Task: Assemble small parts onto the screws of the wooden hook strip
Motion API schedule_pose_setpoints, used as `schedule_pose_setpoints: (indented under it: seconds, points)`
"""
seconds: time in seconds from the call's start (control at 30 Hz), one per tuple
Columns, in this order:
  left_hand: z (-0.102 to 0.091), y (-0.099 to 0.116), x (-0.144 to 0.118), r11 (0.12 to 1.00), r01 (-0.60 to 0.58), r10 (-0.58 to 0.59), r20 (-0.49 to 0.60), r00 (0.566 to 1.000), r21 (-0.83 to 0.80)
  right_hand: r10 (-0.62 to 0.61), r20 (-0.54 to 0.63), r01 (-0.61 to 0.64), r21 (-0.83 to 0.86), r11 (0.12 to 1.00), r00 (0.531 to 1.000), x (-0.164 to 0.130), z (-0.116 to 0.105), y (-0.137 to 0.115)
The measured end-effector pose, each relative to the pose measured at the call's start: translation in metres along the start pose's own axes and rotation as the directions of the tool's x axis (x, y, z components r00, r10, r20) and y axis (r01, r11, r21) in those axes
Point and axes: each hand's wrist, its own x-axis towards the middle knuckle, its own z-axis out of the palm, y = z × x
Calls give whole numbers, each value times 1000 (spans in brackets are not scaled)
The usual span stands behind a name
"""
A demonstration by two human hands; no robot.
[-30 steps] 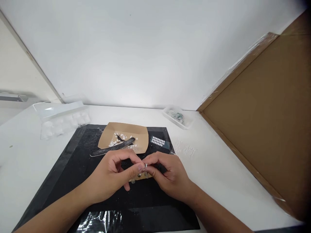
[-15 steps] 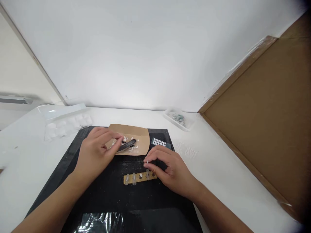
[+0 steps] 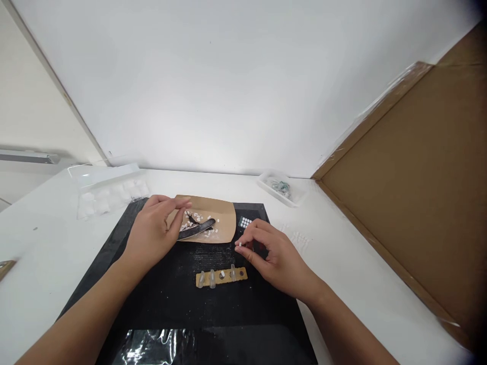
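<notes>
My left hand (image 3: 154, 230) hovers at the left edge of a brown paper tray (image 3: 224, 223) that holds small white bits and the tip of a dark nail file (image 3: 196, 229); its fingers are pinched near the bits, and whether anything is between them I cannot tell. My right hand (image 3: 272, 251) pinches a tiny white piece (image 3: 239, 245) between thumb and forefinger, above and right of a small tan strip (image 3: 221, 277) that carries clear nail tips. All of this lies on a black mat (image 3: 160, 299).
A clear plastic compartment case (image 3: 108, 190) stands at the back left. A small clear dish of parts (image 3: 279, 186) is at the back right, a dotted sticker sheet (image 3: 245, 221) by the tray. A large brown board (image 3: 414, 187) leans on the right. Crinkled plastic film (image 3: 160, 347) lies at the mat's near edge.
My hands were together over the tan strip; the left moved up and left to the paper tray, and the right lifted off the strip and shifted up and right with the white piece.
</notes>
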Motion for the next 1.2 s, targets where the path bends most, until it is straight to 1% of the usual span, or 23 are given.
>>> schedule_pose_setpoints:
  seconds: [0.07,0.1,0.13,0.23,0.27,0.3,0.4,0.53,0.67,0.73,0.9,1.03,1.13,1.2]
  points:
    - [-1,8,-3,994,-77,82,68,994,-80,9,20,-9,-12,1000,1000,-1,-6,3]
    - [-1,14,-6,984,-121,137,124,983,-129,23,46,-22,-13,1000,999,-1,-9,4]
    - [-1,19,-9,969,-166,198,173,965,-182,43,79,-42,-7,999,996,-1,-13,6]
    - [1,35,-20,914,-272,361,295,885,-302,100,201,-105,14,994,975,-3,-22,9]
    - [3,40,-24,901,-285,395,342,853,-328,107,243,-114,14,993,964,-4,-24,10]
    - [6,43,-28,895,-293,413,377,829,-335,106,284,-113,9,994,953,-5,-25,10]
    - [13,50,-37,893,-320,435,424,795,-316,80,379,-79,-19,997,922,-6,-23,11]
    - [18,52,-40,907,-323,416,458,785,-270,81,423,-60,-63,996,903,-7,-14,10]
    - [20,52,-40,919,-319,394,493,775,-233,92,418,-63,-83,995,904,-7,-7,12]
    - [21,51,-40,921,-319,390,499,774,-225,99,412,-67,-91,994,906,-7,-7,13]
    - [26,50,-42,927,-292,371,474,799,-234,119,432,-89,-90,992,894,-7,-9,15]
    - [27,50,-43,949,-229,309,513,801,-214,151,457,-135,-68,989,876,-6,-11,15]
    - [28,49,-44,956,-193,283,530,800,-220,144,466,-130,-61,990,873,-5,-11,15]
    - [29,50,-44,957,-191,282,534,797,-220,142,469,-129,-59,990,872,-5,-11,15]
